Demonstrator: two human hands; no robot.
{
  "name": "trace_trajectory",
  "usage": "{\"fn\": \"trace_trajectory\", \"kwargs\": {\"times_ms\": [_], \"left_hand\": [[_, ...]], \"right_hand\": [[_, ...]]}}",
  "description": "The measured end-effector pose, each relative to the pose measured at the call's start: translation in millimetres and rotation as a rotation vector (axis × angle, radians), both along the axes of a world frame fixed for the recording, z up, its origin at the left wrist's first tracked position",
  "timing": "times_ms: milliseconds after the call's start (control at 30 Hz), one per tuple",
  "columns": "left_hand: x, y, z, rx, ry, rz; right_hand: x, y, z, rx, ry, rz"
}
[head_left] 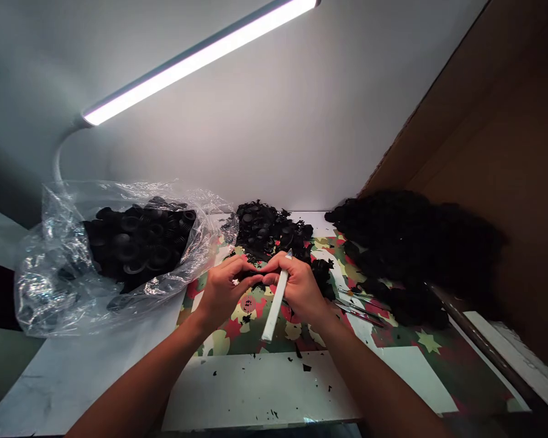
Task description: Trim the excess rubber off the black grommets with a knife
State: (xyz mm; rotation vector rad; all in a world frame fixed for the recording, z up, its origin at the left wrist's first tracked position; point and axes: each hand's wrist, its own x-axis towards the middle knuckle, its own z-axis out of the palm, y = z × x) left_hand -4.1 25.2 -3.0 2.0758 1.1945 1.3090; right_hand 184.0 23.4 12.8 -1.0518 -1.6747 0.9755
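Observation:
My left hand [226, 285] is closed in a pinch on a small black piece [254, 275], mostly hidden by the fingers. It looks like rubber. My right hand [299, 285] meets it there, thumb and fingertips at the piece's other side. Held across the right hand's fingers is a white-handled knife [274, 307], its thin grey tip pointing away from me and its handle end hanging down toward me. Just beyond the hands lies a heap of black scraps and small round parts [269, 225].
At left, a clear plastic bag [55, 274] holds many black ring-shaped parts [139, 240]. A large black pile [406, 243] rests at right, near metal tweezers [358, 309]. Beneath is a camouflage-patterned sheet [429, 344]; a lit lamp [201, 64] hangs above. Cardboard [497, 134] walls the right side.

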Motion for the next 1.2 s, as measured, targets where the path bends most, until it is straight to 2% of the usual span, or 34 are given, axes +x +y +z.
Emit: {"fn": "trace_trajectory", "kwargs": {"times_ms": [167,267,367,533,567,633,733,800,900,967,1067,1133,1200], "left_hand": [[3.3,0.5,-1.5,-0.060,0.099,-0.068],[5.7,-0.9,-1.7,-0.080,0.062,-0.081],[7.1,-7.3,5.0,-0.079,-0.019,-0.078],[6.3,-22.9,22.4,-0.121,-0.230,-0.198],[6.0,-23.9,23.6,-0.146,-0.301,-0.206],[5.5,-22.4,22.4,-0.218,-0.443,-0.198],[5.0,-15.2,16.2,-0.298,-0.547,-0.177],[4.6,-11.1,12.2,-0.309,-0.560,-0.147],[4.6,-8.7,7.6,-0.318,-0.556,-0.111],[5.5,-8.6,5.0,-0.341,-0.549,-0.103],[7.8,-8.6,1.4,-0.393,-0.567,-0.127],[9.2,-8.0,-0.9,-0.419,-0.603,-0.142],[10.1,-6.8,-3.5,-0.439,-0.644,-0.137]], "right_hand": [[-3.4,0.4,-9.8,0.040,-0.122,-0.051],[-8.2,0.4,-15.5,0.110,-0.205,-0.060],[-10.2,3.9,-17.6,0.130,-0.197,-0.083],[12.3,23.3,-17.8,0.084,-0.216,-0.325],[18.3,26.5,-18.0,0.075,-0.221,-0.324],[26.9,29.6,-18.7,0.039,-0.221,-0.234],[30.1,27.7,-18.9,0.013,-0.200,-0.095],[29.2,24.4,-17.3,0.047,-0.188,-0.083],[26.6,17.0,-11.8,0.083,-0.137,-0.144],[22.9,9.3,-6.5,-0.025,-0.049,-0.144],[13.2,-4.0,2.9,-0.282,0.143,-0.008],[6.3,-10.8,8.7,-0.371,0.230,0.059],[1.3,-14.9,12.8,-0.427,0.275,0.063]]}}
